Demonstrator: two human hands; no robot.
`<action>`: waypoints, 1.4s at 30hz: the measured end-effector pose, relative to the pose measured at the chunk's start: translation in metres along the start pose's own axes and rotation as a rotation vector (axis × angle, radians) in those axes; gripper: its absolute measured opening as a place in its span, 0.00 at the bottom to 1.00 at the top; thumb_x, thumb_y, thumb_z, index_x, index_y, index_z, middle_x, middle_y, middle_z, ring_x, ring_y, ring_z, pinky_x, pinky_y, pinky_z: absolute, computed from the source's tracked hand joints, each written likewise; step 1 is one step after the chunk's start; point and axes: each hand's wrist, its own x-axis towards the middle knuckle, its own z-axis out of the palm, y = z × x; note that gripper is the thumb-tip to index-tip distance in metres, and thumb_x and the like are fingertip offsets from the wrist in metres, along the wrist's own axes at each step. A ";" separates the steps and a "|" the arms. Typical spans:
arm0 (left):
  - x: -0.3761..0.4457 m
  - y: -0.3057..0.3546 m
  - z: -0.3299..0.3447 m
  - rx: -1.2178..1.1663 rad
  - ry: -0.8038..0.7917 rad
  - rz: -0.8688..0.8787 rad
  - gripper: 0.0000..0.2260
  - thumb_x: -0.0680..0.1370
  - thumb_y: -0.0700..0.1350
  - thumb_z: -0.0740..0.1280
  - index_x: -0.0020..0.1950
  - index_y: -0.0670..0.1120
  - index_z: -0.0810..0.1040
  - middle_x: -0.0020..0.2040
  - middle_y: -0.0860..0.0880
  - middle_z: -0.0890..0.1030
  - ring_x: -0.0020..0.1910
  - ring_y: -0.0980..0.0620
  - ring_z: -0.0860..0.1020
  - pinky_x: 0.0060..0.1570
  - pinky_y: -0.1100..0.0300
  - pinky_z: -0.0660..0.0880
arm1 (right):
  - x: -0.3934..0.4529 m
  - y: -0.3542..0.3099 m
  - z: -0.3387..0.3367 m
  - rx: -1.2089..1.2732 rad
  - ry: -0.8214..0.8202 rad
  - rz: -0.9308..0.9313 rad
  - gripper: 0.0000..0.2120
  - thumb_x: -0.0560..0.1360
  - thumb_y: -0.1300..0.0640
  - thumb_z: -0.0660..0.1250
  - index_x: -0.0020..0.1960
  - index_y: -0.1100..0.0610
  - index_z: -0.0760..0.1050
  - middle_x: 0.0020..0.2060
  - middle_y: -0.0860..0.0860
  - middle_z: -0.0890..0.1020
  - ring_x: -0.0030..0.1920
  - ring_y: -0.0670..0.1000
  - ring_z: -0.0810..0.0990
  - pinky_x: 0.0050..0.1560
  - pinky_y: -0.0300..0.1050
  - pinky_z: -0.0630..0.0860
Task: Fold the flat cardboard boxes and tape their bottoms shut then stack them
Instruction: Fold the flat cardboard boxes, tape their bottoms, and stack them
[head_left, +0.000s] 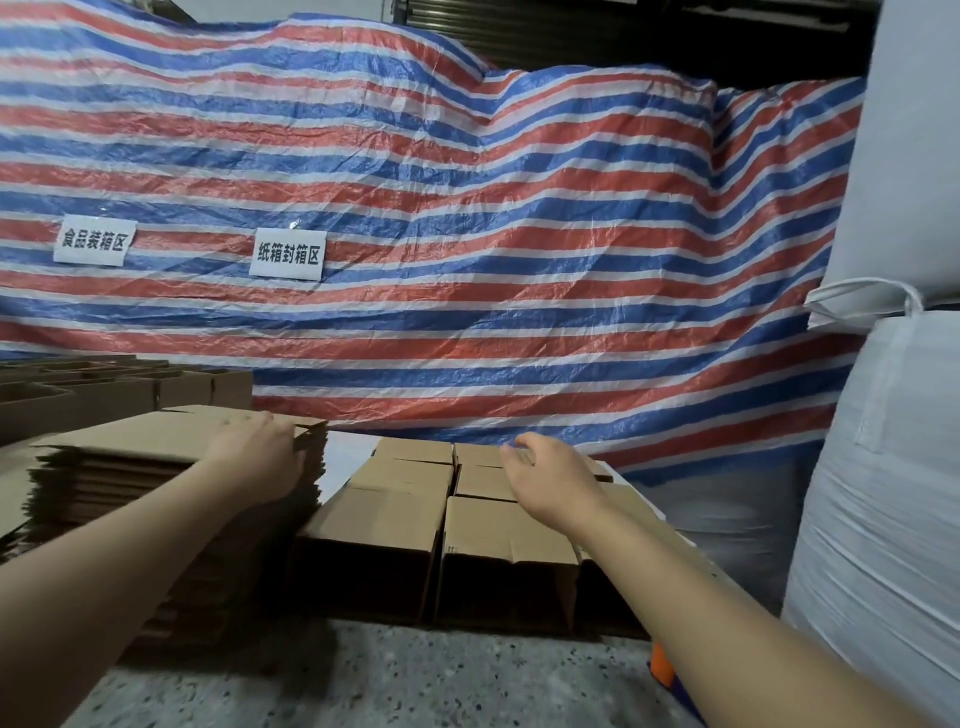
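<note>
A tall pile of flat brown cardboard boxes (130, 457) stands on the floor at the left. My left hand (260, 457) lies on its right end, fingers curled over the edge of the top flat box. To the right stands a block of folded boxes (384, 519) in rows, bottoms up. Above them hovers my right hand (545, 478), fingers loosely bent, holding nothing.
More folded boxes (104, 389) stand at the back left. A red, white and blue striped tarp (467, 234) with two paper signs covers the wall behind. Big white sacks (893, 467) stand at the right. A small orange and blue object (667, 670) lies on the concrete floor (415, 686).
</note>
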 end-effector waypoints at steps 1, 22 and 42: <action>0.001 -0.002 0.003 0.024 -0.053 -0.035 0.20 0.81 0.57 0.56 0.65 0.45 0.73 0.64 0.43 0.76 0.62 0.43 0.75 0.59 0.51 0.71 | -0.001 0.000 0.002 -0.008 -0.008 -0.003 0.26 0.84 0.44 0.54 0.77 0.56 0.66 0.75 0.52 0.71 0.74 0.55 0.68 0.73 0.51 0.66; -0.029 0.033 -0.041 0.504 0.354 0.108 0.08 0.79 0.41 0.61 0.51 0.50 0.78 0.44 0.55 0.81 0.44 0.53 0.79 0.43 0.59 0.68 | -0.007 -0.014 0.011 -0.007 -0.072 -0.007 0.24 0.84 0.43 0.54 0.70 0.58 0.72 0.69 0.54 0.75 0.70 0.56 0.71 0.71 0.55 0.67; -0.056 0.070 -0.154 -0.533 0.737 0.601 0.10 0.82 0.46 0.62 0.54 0.47 0.82 0.47 0.48 0.84 0.45 0.46 0.76 0.43 0.50 0.74 | 0.004 0.022 -0.097 0.891 0.284 0.087 0.28 0.79 0.28 0.51 0.58 0.47 0.79 0.55 0.48 0.85 0.57 0.50 0.83 0.59 0.52 0.78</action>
